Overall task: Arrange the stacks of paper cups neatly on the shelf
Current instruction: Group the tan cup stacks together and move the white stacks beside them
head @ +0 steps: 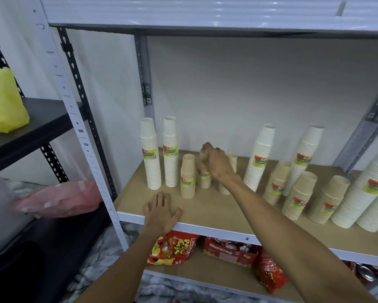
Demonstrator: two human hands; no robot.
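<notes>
Several stacks of paper cups stand on the wooden shelf (205,206). Two tall white stacks (152,154) (170,152) are at the back left. In front of them stand short tan stacks (187,176). My right hand (215,162) reaches over a small tan stack (203,178) and its fingers curl round the stack's top. Another tan stack (230,162) is partly hidden behind my wrist. My left hand (161,212) rests flat on the shelf's front edge, fingers spread. Further right stand tall white stacks (260,158) (304,158) and several leaning tan and white stacks (299,195).
Red snack bags (172,248) and a red box (229,251) lie on the lower shelf. A black shelving unit at the left holds a yellow bag (2,101) and a pink bag (59,199). A metal shelf (205,14) runs overhead.
</notes>
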